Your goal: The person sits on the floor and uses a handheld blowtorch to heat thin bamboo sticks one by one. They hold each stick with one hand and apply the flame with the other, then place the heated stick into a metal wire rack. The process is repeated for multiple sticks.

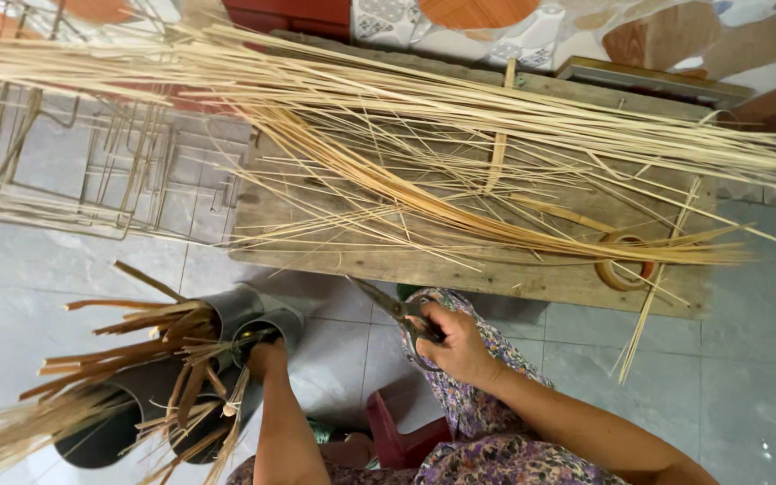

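My right hand is shut on a pair of metal scissors, blades pointing up-left toward the wooden board. My left hand reaches into the mouth of a grey plastic tube and seems to grip strips there; the fingers are hidden among them. Several grey tubes stand together on the floor, stuffed with brown and pale bamboo strips. A large spread of long thin pale bamboo slivers lies across a rough wooden board in front of me.
A roll of tape rests on the board's right end. Wire frames lie on the grey tiled floor at left. A red stool sits under my flowered clothing. Metal bars lie at the top right.
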